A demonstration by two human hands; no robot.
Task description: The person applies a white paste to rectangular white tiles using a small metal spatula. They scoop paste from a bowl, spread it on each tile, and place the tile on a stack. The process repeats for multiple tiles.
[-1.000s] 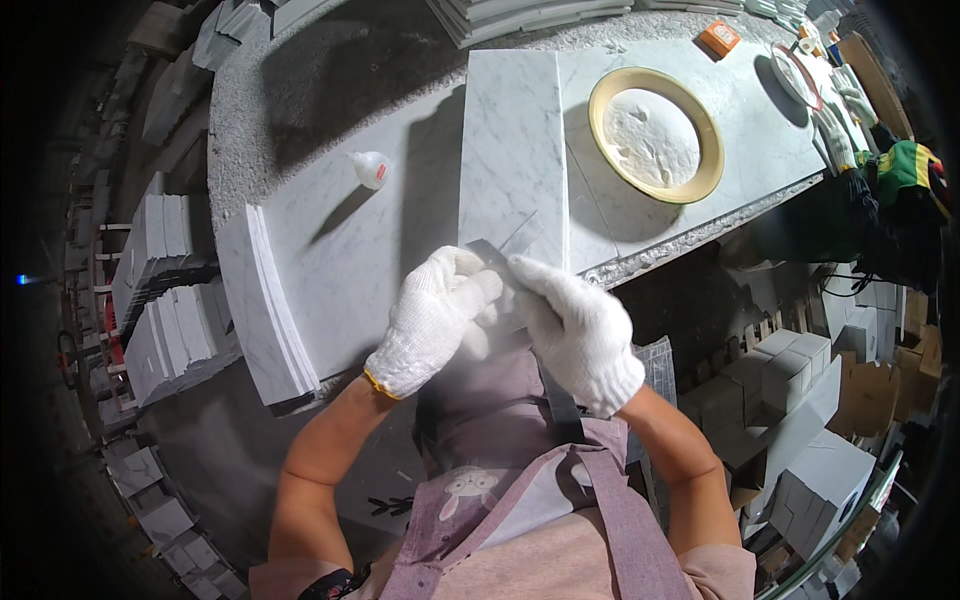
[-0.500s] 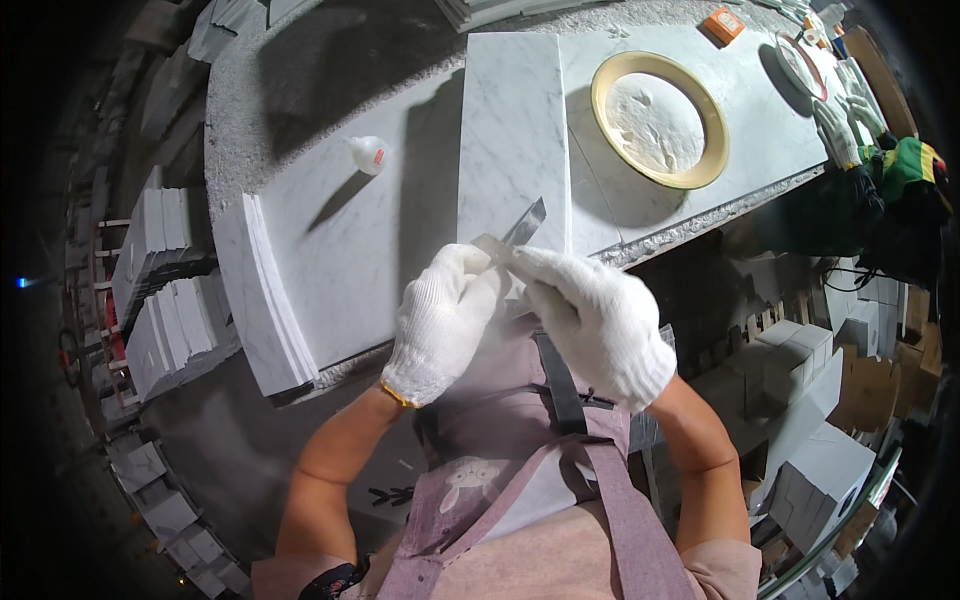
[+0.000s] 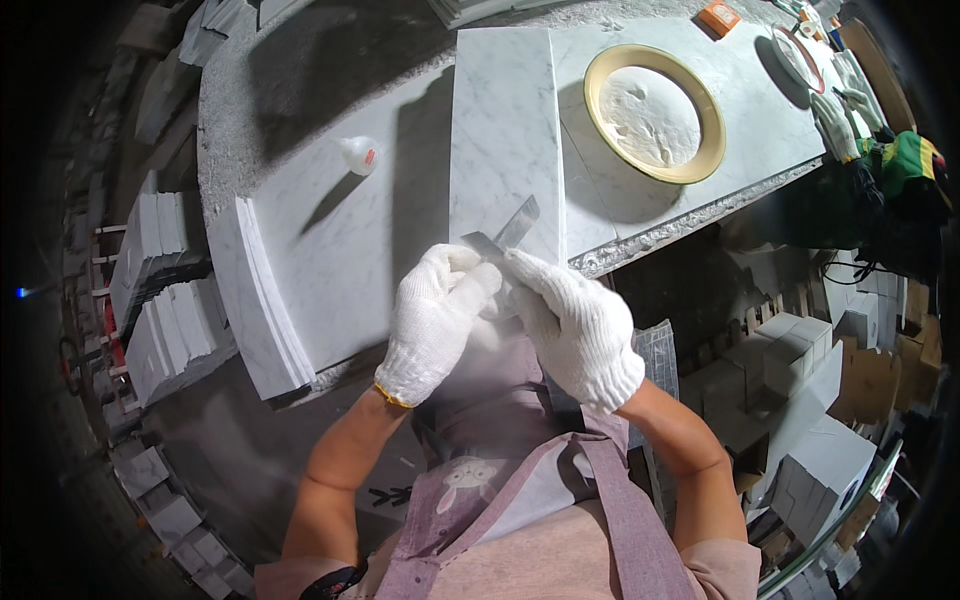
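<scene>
Both my hands wear white knit gloves and meet over the slab's near end. My left hand (image 3: pixel 437 315) is closed round a flat metal scraper blade (image 3: pixel 519 221) that points up and to the right. A second, shorter-looking flat metal blade (image 3: pixel 482 243) points up-left across it, pinched in my right hand (image 3: pixel 578 325). The two blades cross and seem to touch; their lower ends are hidden by the gloves. Beneath them lies a long white marble slab (image 3: pixel 503 130) with faint grey veins. Pale dust hazes the space below my hands.
A yellow-rimmed bowl (image 3: pixel 713 150) of white powder stands on the right. Left of the slab is a small white squeeze bottle (image 3: pixel 358 155). Stacked marble tiles (image 3: pixel 258 300) line the left edge. An orange box (image 3: pixel 717 19) and a co-worker's gloved hand (image 3: pixel 833 125) are at far right.
My hands stay close together, and the blades have shifted against each other; the right-hand blade now reaches further up-left. The whole view has shifted slightly.
</scene>
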